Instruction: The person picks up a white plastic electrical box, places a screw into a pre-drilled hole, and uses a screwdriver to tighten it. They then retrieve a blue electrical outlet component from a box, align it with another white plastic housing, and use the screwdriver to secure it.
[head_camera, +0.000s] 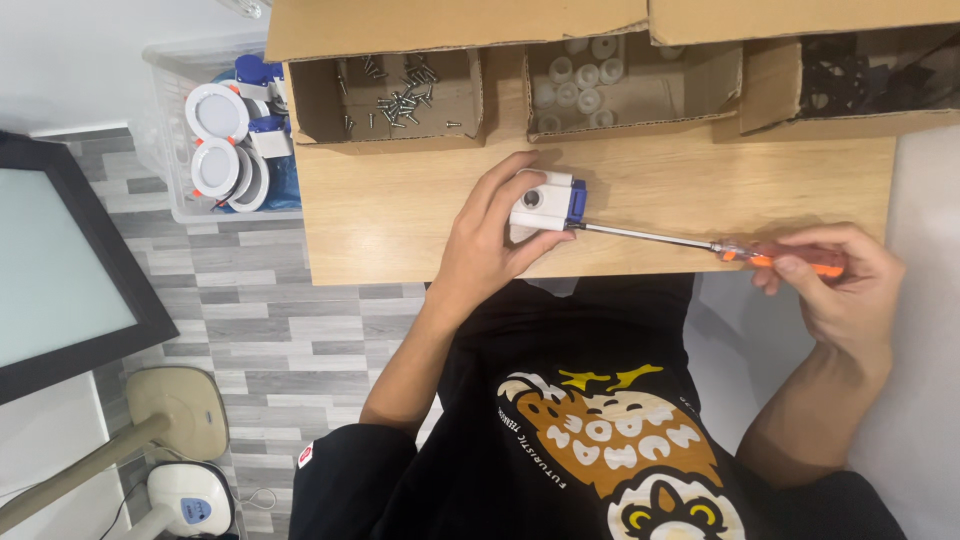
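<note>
On the wooden table (420, 215), the left hand (490, 245) clamps the small white-and-blue box (545, 203) while the right hand (835, 280) grips the orange-handled screwdriver (700, 243), whose long shaft could probably slip off the side screw if the box shifts.

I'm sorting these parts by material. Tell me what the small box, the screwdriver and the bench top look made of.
Small box: likely moulded plastic, smooth white with a blue end.
Screwdriver: bright, probably steel shaft; clear orange handle, apparently plastic.
Bench top: pale wood grain, matte; solid wood or laminate, cannot tell.
</note>
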